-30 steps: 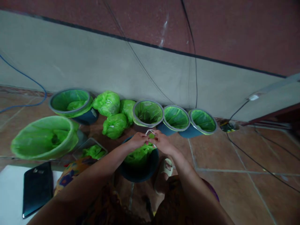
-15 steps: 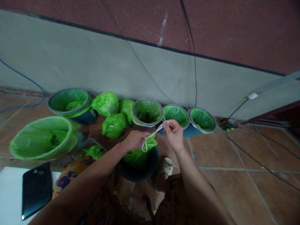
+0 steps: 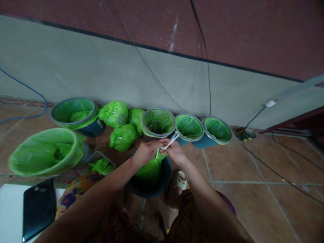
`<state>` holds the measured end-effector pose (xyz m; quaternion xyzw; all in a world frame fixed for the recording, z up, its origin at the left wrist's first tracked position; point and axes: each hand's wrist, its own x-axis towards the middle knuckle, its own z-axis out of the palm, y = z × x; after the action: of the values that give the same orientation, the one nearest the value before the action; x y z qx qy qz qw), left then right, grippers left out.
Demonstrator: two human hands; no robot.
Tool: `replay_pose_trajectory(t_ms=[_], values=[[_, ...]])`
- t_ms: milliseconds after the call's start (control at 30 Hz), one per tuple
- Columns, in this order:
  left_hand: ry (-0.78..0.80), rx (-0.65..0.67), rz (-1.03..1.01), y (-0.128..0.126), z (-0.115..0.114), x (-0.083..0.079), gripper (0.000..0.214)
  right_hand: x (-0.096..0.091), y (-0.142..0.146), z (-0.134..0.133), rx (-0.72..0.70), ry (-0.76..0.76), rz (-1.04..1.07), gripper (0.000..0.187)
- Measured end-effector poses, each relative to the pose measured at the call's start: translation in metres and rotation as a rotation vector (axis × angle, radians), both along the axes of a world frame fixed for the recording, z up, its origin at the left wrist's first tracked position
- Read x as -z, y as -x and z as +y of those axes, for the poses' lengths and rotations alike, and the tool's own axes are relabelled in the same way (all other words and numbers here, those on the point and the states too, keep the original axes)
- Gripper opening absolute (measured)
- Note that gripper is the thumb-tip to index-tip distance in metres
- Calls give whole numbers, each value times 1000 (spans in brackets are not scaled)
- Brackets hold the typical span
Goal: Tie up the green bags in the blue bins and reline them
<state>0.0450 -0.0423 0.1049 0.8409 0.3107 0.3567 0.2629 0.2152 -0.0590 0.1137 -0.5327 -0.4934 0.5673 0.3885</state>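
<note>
My left hand (image 3: 146, 152) and my right hand (image 3: 174, 152) are close together, both closed on the white drawstring (image 3: 165, 145) of a green garbage bag (image 3: 149, 172). A loop of the string sticks up above my right fingers. Gathered at its neck, the bag hangs down into a dark blue trash can (image 3: 152, 193) right below my hands. The fingertips overlap, so the exact grip of each finger is hidden.
Along the wall stand lined bins (image 3: 158, 122), (image 3: 189, 127), (image 3: 218, 130) and another bin (image 3: 74, 113). Tied green bags (image 3: 113, 113) lie between them. At left are a large lined bin (image 3: 43, 152), a small basket (image 3: 111, 165) and a black device (image 3: 39, 206) on a white surface.
My right hand has come left and down toward my left hand, so the stretched drawstring between them is now short, with a loop standing up. The bins and tied bags stay put.
</note>
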Motion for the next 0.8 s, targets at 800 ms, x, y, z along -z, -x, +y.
replay_pose_trajectory(t_ms=[800], values=[[733,-222,-135,-10,12,15,38,-15,-6,-3,-15,-270,-685,19]])
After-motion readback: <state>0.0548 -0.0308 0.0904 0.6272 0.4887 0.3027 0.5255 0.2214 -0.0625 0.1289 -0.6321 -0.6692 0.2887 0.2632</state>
